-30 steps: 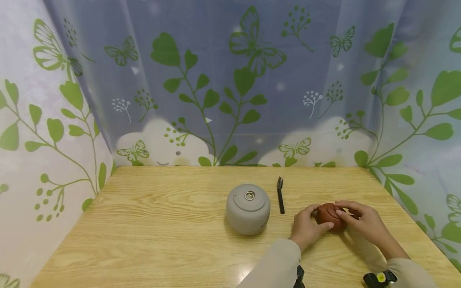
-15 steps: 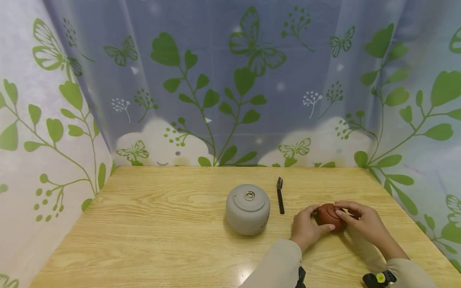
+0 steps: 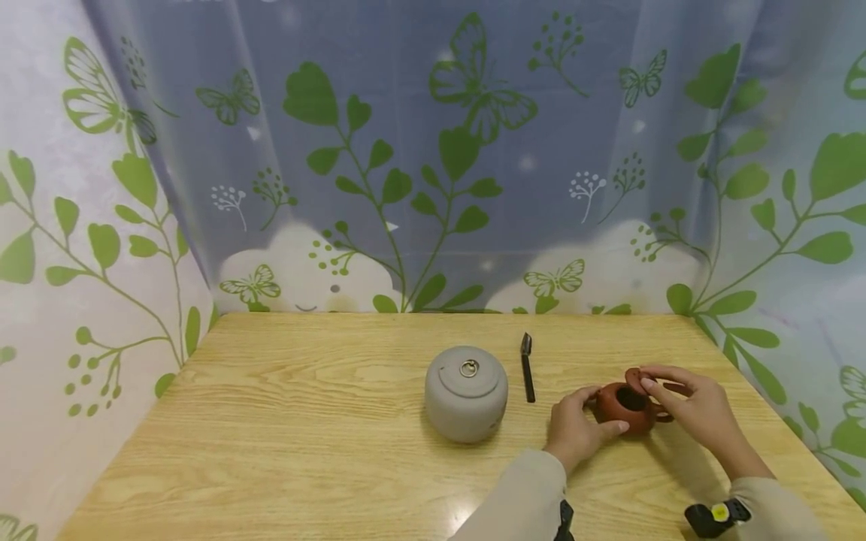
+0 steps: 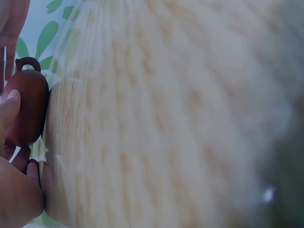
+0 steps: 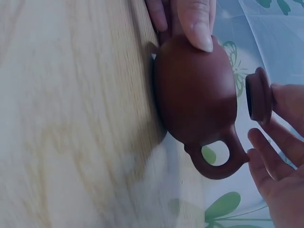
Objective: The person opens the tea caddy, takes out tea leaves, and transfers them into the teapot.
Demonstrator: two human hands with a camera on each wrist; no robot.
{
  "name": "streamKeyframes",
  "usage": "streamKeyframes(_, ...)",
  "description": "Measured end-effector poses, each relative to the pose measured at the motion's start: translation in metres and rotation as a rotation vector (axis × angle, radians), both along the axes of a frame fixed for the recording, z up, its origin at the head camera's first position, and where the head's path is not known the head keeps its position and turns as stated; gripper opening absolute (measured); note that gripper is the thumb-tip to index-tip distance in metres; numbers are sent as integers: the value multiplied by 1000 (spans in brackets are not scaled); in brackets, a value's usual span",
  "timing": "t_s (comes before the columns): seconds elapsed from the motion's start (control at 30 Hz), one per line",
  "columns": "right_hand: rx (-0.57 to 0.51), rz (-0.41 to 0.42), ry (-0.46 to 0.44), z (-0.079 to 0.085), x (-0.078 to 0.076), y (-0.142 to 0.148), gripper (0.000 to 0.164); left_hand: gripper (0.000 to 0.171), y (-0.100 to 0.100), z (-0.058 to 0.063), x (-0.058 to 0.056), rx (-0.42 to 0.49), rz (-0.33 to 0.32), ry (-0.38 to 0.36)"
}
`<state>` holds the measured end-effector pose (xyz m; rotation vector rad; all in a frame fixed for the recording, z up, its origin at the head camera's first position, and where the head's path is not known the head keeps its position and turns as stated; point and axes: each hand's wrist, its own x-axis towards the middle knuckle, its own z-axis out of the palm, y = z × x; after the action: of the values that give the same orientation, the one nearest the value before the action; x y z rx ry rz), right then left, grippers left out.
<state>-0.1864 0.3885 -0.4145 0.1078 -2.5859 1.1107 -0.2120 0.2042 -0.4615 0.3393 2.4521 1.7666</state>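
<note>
A small reddish-brown teapot (image 3: 619, 410) stands on the wooden table at the right, its round mouth uncovered and dark inside. My left hand (image 3: 576, 430) grips it from the spout side, the thumb across its near wall. Between thumb and fingers my right hand (image 3: 697, 406) pinches the teapot lid (image 5: 259, 96), raised off the mouth and tilted. In the right wrist view a gap shows between lid and pot, and the looped handle (image 5: 219, 173) points toward the right hand's lower fingers. The left wrist view shows the teapot body (image 4: 29, 107) with the left thumb on it.
A grey lidded jar (image 3: 465, 402) with a metal ring on top stands left of the hands. Behind the left hand lies a thin black tool (image 3: 527, 368) with a shiny end. Patterned cloth (image 3: 433, 150) hangs behind the table (image 3: 284, 421) and along its sides.
My right hand has lifted the lid from the teapot, up and slightly back, so the mouth now shows. My left hand keeps its hold, and the teapot stays where it was.
</note>
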Motion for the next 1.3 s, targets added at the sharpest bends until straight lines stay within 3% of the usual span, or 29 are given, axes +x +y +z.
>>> streamKeyframes(0.27,86,-153,35,-3,-4,15,37,57,1,-2,-1,4,-6,-14)
streamKeyframes(0.57,169,-187,-1,-18,-7,33,36,56,1,-3,-1,13,-6,-9)
streamKeyframes(1.0,111,-136,-155,-29,-29,41,49,55,1,-3,-2,9,-9,-29)
streamKeyframes(1.3,31,-44,-183,-31,-43,35,48,55,0,-3,-2,-8,-8,-33)
